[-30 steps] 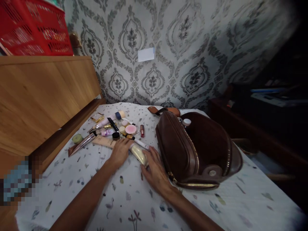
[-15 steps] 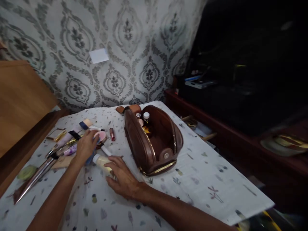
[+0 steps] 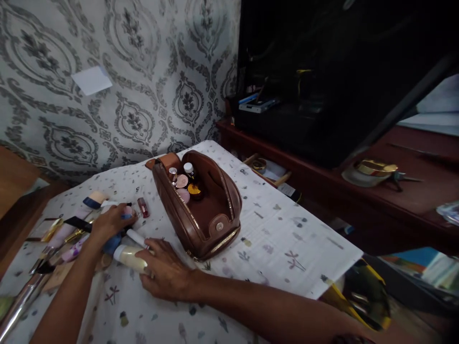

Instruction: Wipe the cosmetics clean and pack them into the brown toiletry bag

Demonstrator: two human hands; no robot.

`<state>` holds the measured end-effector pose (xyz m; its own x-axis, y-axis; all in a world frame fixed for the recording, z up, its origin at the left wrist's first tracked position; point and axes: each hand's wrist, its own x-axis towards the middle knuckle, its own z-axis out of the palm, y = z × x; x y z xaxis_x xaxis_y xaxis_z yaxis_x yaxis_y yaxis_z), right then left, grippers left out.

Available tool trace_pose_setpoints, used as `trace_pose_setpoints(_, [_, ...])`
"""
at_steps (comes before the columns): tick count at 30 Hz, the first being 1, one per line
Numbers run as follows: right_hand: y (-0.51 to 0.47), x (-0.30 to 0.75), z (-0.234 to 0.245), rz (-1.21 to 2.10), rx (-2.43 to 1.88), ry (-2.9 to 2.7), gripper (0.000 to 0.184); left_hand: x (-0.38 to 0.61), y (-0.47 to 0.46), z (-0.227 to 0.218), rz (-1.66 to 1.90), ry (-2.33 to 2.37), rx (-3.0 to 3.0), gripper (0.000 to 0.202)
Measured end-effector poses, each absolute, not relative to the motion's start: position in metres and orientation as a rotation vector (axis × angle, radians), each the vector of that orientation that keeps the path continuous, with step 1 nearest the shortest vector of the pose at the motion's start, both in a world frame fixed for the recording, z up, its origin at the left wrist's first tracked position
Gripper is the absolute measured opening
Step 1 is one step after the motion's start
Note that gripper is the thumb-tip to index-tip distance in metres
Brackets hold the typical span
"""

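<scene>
My right hand (image 3: 165,274) lies on a cream bottle (image 3: 128,255) with a white cap, fingers curled over it on the patterned cloth (image 3: 279,239). My left hand (image 3: 107,223) rests over a pile of cosmetics, fingers bent around a blue item (image 3: 112,243) and a pink one; what it grips is partly hidden. A brown leather pouch (image 3: 211,224) stands unzipped just right of both hands, with small bottles and jars (image 3: 184,181) inside.
Tubes, pens and compacts (image 3: 60,234) lie scattered at the left. A small red bottle (image 3: 143,207) sits near the pouch. A dark wooden shelf (image 3: 358,191) with a metal dish runs along the right. Patterned wallpaper with a white note (image 3: 91,80) is behind.
The view has swung to the right, shifting the table leftward. My left hand moved from the bottle's end into the cosmetics pile. My right hand stays on the cream bottle.
</scene>
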<state>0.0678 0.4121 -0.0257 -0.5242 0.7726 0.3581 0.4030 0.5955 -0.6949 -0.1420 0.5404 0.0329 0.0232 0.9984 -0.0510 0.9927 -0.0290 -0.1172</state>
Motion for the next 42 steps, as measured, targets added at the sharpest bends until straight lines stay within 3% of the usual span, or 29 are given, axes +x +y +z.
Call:
trace_pose_setpoints(3, [0.413, 0.068, -0.027, 0.722, -0.889, -2.167, 0.039, -0.135, 0.535, 0.034, 0.294, -2.123, -2.151, 0.052])
trace_pose_setpoints(17, [0.414, 0.067, -0.030, 0.854, -0.807, -2.105, 0.045, -0.135, 0.522, 0.036, -0.021, -1.806, -2.563, 0.052])
trace_pose_setpoints(32, [0.422, 0.068, -0.036, 1.063, -0.781, -1.751, 0.047, -0.114, 0.455, 0.048, -0.729, -1.726, -2.557, 0.058])
trace_pose_setpoints(42, [0.427, 0.071, -0.022, 1.303, -0.702, -1.494, 0.027, -0.095, 0.409, 0.031, -0.770, -1.737, -2.619, 0.061])
